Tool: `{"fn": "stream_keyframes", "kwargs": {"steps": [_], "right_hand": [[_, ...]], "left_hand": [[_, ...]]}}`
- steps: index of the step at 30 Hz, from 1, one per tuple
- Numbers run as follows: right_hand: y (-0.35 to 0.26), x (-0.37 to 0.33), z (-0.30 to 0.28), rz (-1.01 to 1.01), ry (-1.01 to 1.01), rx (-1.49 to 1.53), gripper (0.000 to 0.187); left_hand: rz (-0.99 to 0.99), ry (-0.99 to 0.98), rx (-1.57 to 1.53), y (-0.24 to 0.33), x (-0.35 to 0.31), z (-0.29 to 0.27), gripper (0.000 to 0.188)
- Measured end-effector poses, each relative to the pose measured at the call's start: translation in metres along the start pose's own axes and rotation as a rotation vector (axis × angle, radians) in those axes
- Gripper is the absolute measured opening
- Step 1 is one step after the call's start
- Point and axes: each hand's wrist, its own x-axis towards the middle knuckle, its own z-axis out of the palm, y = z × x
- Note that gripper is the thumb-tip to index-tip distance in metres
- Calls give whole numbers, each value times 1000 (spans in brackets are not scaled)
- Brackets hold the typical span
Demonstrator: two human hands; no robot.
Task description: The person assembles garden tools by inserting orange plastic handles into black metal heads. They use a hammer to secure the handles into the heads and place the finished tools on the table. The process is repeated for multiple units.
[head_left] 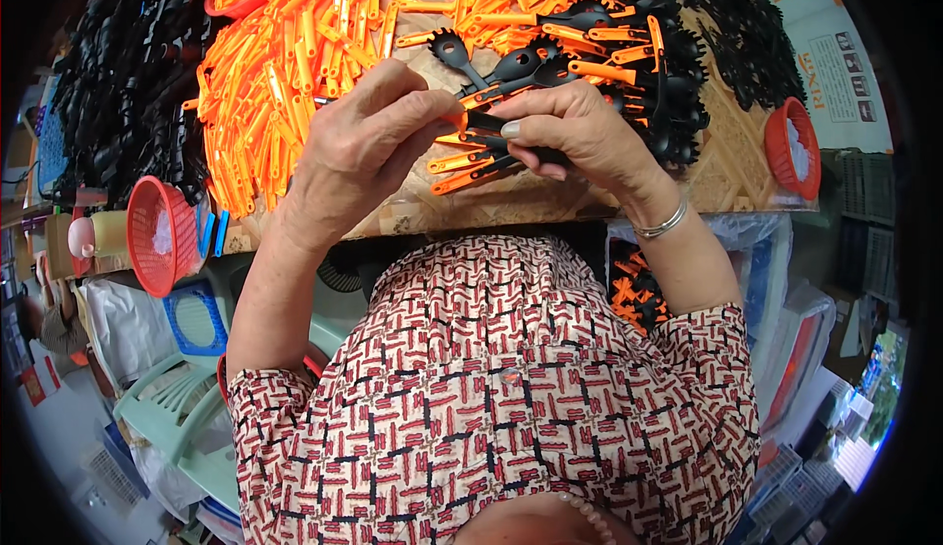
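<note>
My left hand is closed, thumb and fingertips pinching a small orange handle, mostly hidden by the fingers. My right hand grips a black utensil by its dark shaft; its head is hidden in the palm. Shaft and handle meet between the two hands, over the near part of the table. Just beyond them lie black pasta servers with toothed rims. Below the fingertips, several orange handles with black shafts rest near the table edge.
A large heap of loose orange handles covers the table's middle. Black utensil parts are piled at far left and far right. Red baskets stand at the left and right edges. A cardboard box is at right.
</note>
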Motion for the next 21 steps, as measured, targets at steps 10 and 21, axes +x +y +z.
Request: {"fn": "stream_keyframes", "kwargs": {"steps": [10,21], "right_hand": [[8,-9,13,120,-118,125,30],[38,-23,39,-469,-145,-693,31]], "left_hand": [[-89,-104,-139,3,-21,1,23],[-214,-333,-284,1,-63,4,16]]}}
